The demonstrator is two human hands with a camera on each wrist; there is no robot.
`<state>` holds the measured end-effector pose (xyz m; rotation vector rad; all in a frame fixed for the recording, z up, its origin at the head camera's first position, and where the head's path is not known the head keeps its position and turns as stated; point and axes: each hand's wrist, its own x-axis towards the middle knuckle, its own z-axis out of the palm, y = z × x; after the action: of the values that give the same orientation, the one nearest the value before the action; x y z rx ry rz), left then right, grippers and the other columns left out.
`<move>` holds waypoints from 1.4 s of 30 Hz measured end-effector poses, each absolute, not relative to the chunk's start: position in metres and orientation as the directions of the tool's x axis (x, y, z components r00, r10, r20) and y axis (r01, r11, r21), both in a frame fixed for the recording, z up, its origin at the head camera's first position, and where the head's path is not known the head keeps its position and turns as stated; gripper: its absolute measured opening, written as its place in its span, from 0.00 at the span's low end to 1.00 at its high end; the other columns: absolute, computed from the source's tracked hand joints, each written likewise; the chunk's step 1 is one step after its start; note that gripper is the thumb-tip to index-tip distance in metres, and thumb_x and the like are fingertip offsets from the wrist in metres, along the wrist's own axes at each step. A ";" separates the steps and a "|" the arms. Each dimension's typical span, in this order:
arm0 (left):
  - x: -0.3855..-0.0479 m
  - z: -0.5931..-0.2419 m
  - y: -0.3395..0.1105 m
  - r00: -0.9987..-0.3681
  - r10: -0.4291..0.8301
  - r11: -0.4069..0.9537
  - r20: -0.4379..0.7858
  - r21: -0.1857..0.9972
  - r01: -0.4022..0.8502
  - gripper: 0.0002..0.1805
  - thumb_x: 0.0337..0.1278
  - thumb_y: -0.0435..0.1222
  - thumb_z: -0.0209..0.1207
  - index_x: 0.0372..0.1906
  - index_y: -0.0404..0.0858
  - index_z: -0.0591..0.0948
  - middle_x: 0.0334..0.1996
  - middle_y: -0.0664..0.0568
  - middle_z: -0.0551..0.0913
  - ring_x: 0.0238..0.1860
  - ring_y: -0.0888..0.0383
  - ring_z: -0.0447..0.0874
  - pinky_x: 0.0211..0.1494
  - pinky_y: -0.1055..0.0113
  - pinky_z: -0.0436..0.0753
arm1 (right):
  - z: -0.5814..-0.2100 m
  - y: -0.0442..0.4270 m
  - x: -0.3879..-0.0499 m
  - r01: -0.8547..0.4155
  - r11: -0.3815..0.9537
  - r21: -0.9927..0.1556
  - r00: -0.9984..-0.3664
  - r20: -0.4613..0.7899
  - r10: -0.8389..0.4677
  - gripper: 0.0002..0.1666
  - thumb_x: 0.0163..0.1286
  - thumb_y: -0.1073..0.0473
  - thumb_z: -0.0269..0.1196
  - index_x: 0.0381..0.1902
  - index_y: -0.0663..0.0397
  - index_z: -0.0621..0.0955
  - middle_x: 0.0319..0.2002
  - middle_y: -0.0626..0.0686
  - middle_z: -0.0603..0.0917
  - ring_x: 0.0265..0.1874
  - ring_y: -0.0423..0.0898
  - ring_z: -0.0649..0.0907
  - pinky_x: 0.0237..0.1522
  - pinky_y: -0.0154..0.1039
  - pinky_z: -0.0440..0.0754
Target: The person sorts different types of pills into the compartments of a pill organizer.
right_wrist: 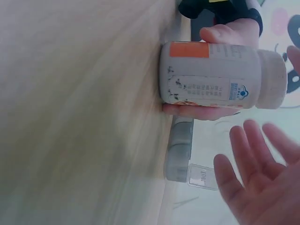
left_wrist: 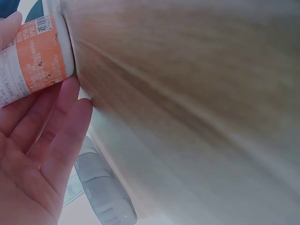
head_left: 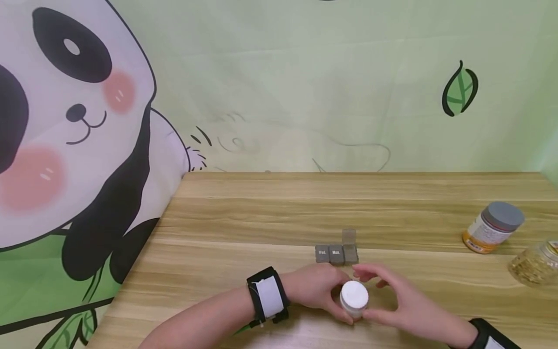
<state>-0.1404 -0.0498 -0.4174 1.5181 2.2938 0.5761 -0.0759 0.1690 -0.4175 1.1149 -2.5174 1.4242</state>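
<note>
A white pill bottle with an orange-and-white label stands upright on the wooden table. My left hand holds it, the thumb on the near side and the fingers round the far side. Its lid is on, as the right wrist view of the bottle also shows. My right hand is at the bottle's right, fingers spread and loosely bent; in the right wrist view they are apart from it. Just beyond the hands lies a small grey pill organizer, with the lid of its right compartment raised.
On the right of the table stands a grey-lidded jar with an orange and white label. Nearer the right edge is a clear jar of yellowish pieces. A panda-printed cloth hangs behind the table.
</note>
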 end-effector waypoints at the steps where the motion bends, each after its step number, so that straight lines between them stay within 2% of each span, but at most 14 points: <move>1: -0.140 -0.417 -0.050 -0.381 0.923 0.354 -0.054 0.504 0.787 0.21 0.46 0.50 0.73 0.43 0.43 0.83 0.34 0.68 0.81 0.33 0.78 0.72 0.39 0.84 0.70 | -0.417 0.169 -0.075 -0.587 0.341 -0.735 -0.760 0.354 -0.545 0.39 0.54 0.58 0.76 0.62 0.55 0.71 0.51 0.46 0.78 0.48 0.39 0.77 0.44 0.39 0.76; 4: -0.140 -0.415 -0.050 -0.392 0.918 0.366 -0.059 0.506 0.781 0.20 0.45 0.50 0.73 0.41 0.43 0.84 0.32 0.68 0.80 0.31 0.77 0.71 0.37 0.83 0.70 | -0.417 0.166 -0.072 -0.550 0.398 -0.734 -0.802 0.331 -0.498 0.38 0.50 0.52 0.78 0.55 0.52 0.72 0.44 0.40 0.77 0.42 0.39 0.77 0.40 0.38 0.76; 9: -0.140 -0.415 -0.049 -0.394 0.918 0.367 -0.057 0.501 0.784 0.19 0.46 0.49 0.73 0.40 0.44 0.84 0.31 0.69 0.79 0.30 0.77 0.70 0.37 0.84 0.69 | -0.418 0.154 -0.069 -0.545 0.453 -0.706 -0.821 0.341 -0.458 0.36 0.46 0.45 0.78 0.46 0.47 0.71 0.40 0.37 0.75 0.38 0.36 0.76 0.38 0.37 0.76; 13: -0.139 -0.415 -0.048 -0.396 0.917 0.369 -0.057 0.499 0.784 0.19 0.45 0.50 0.73 0.40 0.44 0.84 0.30 0.69 0.78 0.30 0.76 0.70 0.36 0.83 0.69 | -0.420 0.151 -0.071 -0.558 0.437 -0.705 -0.812 0.357 -0.461 0.33 0.47 0.51 0.79 0.45 0.46 0.71 0.39 0.37 0.75 0.38 0.35 0.76 0.39 0.37 0.76; 18: -0.138 -0.416 -0.049 -0.398 0.916 0.369 -0.056 0.512 0.776 0.20 0.45 0.50 0.74 0.39 0.43 0.82 0.29 0.68 0.78 0.29 0.76 0.70 0.34 0.83 0.70 | -0.422 0.153 -0.077 -0.609 0.287 -0.739 -0.740 0.400 -0.541 0.31 0.52 0.63 0.76 0.51 0.47 0.74 0.45 0.42 0.77 0.43 0.40 0.77 0.45 0.36 0.75; 23: -0.138 -0.416 -0.050 -0.399 0.915 0.368 -0.061 0.530 0.764 0.23 0.45 0.50 0.73 0.44 0.43 0.80 0.33 0.67 0.80 0.33 0.77 0.72 0.38 0.83 0.70 | -0.419 0.160 -0.080 -0.580 0.169 -0.797 -0.683 0.363 -0.633 0.34 0.57 0.71 0.69 0.61 0.50 0.74 0.56 0.48 0.76 0.53 0.42 0.74 0.52 0.34 0.71; 28: -0.139 -0.417 -0.049 -0.390 0.919 0.361 -0.050 0.501 0.786 0.23 0.45 0.51 0.73 0.44 0.43 0.82 0.34 0.67 0.81 0.34 0.77 0.72 0.39 0.83 0.70 | -0.415 0.165 -0.081 -0.617 0.166 -0.769 -0.653 0.383 -0.653 0.38 0.60 0.69 0.69 0.67 0.57 0.68 0.60 0.51 0.74 0.56 0.42 0.73 0.51 0.36 0.72; 31: -0.139 -0.417 -0.049 -0.385 0.922 0.358 -0.048 0.489 0.795 0.21 0.45 0.51 0.73 0.41 0.44 0.83 0.32 0.68 0.80 0.32 0.78 0.71 0.38 0.83 0.69 | -0.414 0.168 -0.078 -0.619 0.220 -0.754 -0.688 0.385 -0.615 0.39 0.58 0.63 0.72 0.65 0.57 0.68 0.56 0.50 0.75 0.52 0.41 0.75 0.48 0.38 0.74; 35: -0.140 -0.417 -0.048 -0.390 0.919 0.365 -0.061 0.509 0.780 0.20 0.45 0.50 0.74 0.41 0.44 0.84 0.33 0.69 0.81 0.32 0.78 0.71 0.38 0.83 0.70 | -0.415 0.167 -0.072 -0.562 0.318 -0.764 -0.767 0.338 -0.545 0.37 0.53 0.57 0.76 0.58 0.53 0.70 0.49 0.44 0.77 0.46 0.38 0.76 0.43 0.38 0.76; 42: -0.139 -0.418 -0.047 -0.398 0.915 0.374 -0.062 0.499 0.782 0.20 0.44 0.50 0.74 0.40 0.44 0.84 0.31 0.69 0.80 0.31 0.76 0.71 0.36 0.83 0.70 | -0.422 0.157 -0.069 -0.466 0.385 -0.797 -0.847 0.275 -0.456 0.32 0.50 0.52 0.78 0.47 0.50 0.71 0.42 0.41 0.76 0.41 0.37 0.76 0.40 0.37 0.75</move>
<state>-0.1390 -0.0467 -0.4176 1.4871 2.3103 0.5688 -0.0689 0.1575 -0.4215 0.8671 -2.6052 1.5044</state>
